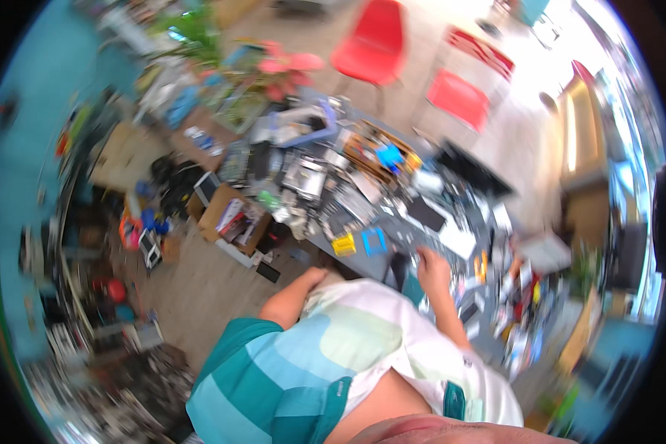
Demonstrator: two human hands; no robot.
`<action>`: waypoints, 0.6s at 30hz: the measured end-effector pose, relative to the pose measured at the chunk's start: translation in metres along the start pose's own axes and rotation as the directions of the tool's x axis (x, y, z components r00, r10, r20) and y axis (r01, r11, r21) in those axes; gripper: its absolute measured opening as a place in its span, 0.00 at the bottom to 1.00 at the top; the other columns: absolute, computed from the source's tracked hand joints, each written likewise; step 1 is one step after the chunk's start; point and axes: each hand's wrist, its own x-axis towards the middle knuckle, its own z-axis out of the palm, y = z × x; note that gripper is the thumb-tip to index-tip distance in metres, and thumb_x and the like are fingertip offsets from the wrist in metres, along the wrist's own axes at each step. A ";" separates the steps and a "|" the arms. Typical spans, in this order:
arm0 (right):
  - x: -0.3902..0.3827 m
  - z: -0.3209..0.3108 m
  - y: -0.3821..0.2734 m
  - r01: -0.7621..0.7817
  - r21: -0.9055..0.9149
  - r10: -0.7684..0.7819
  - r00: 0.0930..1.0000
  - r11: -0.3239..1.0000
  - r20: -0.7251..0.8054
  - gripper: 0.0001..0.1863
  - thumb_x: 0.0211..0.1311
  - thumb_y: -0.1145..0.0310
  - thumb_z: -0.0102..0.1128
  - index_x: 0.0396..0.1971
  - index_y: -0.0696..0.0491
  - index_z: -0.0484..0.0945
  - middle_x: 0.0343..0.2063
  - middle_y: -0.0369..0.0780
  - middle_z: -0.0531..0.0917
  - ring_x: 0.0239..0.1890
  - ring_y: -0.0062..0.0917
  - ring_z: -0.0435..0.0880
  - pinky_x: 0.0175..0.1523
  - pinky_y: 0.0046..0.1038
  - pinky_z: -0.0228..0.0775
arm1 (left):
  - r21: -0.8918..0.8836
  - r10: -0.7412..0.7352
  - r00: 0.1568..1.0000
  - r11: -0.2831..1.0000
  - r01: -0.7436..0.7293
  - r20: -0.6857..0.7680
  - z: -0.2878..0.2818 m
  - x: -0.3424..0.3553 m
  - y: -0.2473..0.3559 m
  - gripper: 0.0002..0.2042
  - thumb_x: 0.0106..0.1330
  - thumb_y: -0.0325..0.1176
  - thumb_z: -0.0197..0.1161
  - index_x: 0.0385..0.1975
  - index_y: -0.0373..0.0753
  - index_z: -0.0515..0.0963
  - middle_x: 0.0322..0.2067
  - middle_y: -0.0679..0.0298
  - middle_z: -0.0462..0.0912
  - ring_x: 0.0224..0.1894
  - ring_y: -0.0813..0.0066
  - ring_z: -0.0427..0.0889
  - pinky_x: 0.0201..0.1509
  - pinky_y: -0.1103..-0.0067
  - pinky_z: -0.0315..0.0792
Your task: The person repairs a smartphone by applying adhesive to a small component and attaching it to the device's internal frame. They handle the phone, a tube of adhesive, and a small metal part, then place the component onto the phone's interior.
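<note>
My right hand point(435, 271) is over the near edge of the cluttered grey table point(324, 243), its fingers curled together. Motion blur hides what it holds, if anything. Beside it are a dark flat piece point(399, 269) and a teal patch point(413, 289) whose kind I cannot make out. A blue square frame point(383, 240) and a small yellow piece point(343, 245) lie on the table to its left. My left hand point(317, 276) is low at my waist, at the edge of my shirt. Its fingers are hidden.
Electronic parts and a blue-rimmed bin point(274, 127) crowd the table, with a dark screen point(472, 169) at its far right. An open cardboard box point(216, 214) sits left of the table. Red chairs point(370, 46) stand beyond. A dark flat object point(268, 272) lies on the floor.
</note>
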 end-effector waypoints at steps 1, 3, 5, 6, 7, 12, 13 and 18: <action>-0.007 -0.003 0.003 -0.027 -0.026 0.028 1.000 0.999 0.004 0.10 0.74 0.69 0.63 0.48 0.48 0.90 0.40 0.48 0.93 0.40 0.51 0.92 0.44 0.51 0.83 | 0.006 0.030 0.998 1.000 -0.031 0.046 -0.002 -0.002 0.003 0.28 0.75 0.50 0.67 0.55 0.24 0.88 0.54 0.41 0.91 0.54 0.49 0.91 0.63 0.59 0.80; -0.022 -0.003 0.008 -0.106 -0.020 0.105 0.994 0.994 -0.026 0.11 0.71 0.70 0.63 0.48 0.49 0.90 0.39 0.47 0.93 0.39 0.51 0.92 0.44 0.51 0.84 | 0.014 0.015 0.994 1.000 -0.016 0.113 -0.006 -0.007 0.013 0.27 0.76 0.49 0.66 0.55 0.25 0.88 0.53 0.41 0.92 0.52 0.50 0.92 0.59 0.58 0.82; -0.038 -0.003 0.013 -0.139 -0.004 0.138 0.986 0.990 -0.092 0.11 0.69 0.70 0.63 0.48 0.49 0.90 0.39 0.47 0.93 0.39 0.50 0.92 0.44 0.51 0.84 | 0.054 -0.045 0.980 0.998 0.035 0.194 -0.012 -0.015 0.027 0.30 0.79 0.52 0.61 0.61 0.26 0.85 0.57 0.42 0.90 0.55 0.51 0.90 0.63 0.59 0.80; -0.044 -0.002 0.017 -0.203 -0.017 0.201 0.977 0.979 -0.071 0.11 0.69 0.70 0.63 0.47 0.49 0.90 0.39 0.47 0.93 0.39 0.50 0.92 0.45 0.50 0.84 | 0.086 -0.059 0.971 0.995 0.040 0.232 -0.014 -0.018 0.036 0.30 0.79 0.52 0.61 0.61 0.26 0.85 0.57 0.42 0.90 0.56 0.51 0.90 0.63 0.60 0.80; -0.054 -0.001 0.018 -0.232 -0.010 0.231 0.970 0.973 -0.076 0.12 0.68 0.70 0.63 0.47 0.50 0.90 0.39 0.47 0.93 0.40 0.49 0.92 0.45 0.50 0.84 | 0.119 -0.067 0.967 0.992 0.039 0.246 -0.015 -0.023 0.042 0.30 0.79 0.52 0.61 0.62 0.26 0.85 0.58 0.42 0.89 0.56 0.51 0.90 0.63 0.60 0.80; -0.100 0.006 0.028 -0.398 -0.001 0.397 0.915 0.917 -0.074 0.11 0.69 0.71 0.63 0.47 0.50 0.91 0.42 0.44 0.93 0.43 0.46 0.92 0.48 0.47 0.85 | 0.261 -0.097 0.954 0.965 0.021 0.284 -0.014 -0.034 0.063 0.31 0.80 0.52 0.60 0.63 0.26 0.84 0.59 0.42 0.89 0.58 0.51 0.89 0.64 0.60 0.79; -0.111 0.007 0.031 -0.438 0.004 0.438 0.897 0.899 -0.066 0.12 0.69 0.72 0.63 0.47 0.50 0.91 0.43 0.44 0.94 0.44 0.45 0.93 0.49 0.45 0.85 | 0.283 -0.105 0.950 0.959 0.019 0.293 -0.013 -0.033 0.065 0.31 0.80 0.52 0.60 0.64 0.26 0.83 0.60 0.42 0.88 0.58 0.51 0.89 0.64 0.60 0.79; -0.158 0.015 0.046 -0.544 0.054 0.547 0.835 0.837 -0.058 0.12 0.69 0.71 0.62 0.46 0.51 0.92 0.44 0.43 0.94 0.45 0.44 0.93 0.51 0.45 0.86 | 0.371 -0.135 0.942 0.928 0.011 0.309 -0.009 -0.025 0.067 0.32 0.80 0.53 0.59 0.65 0.26 0.82 0.61 0.43 0.87 0.59 0.52 0.88 0.66 0.60 0.78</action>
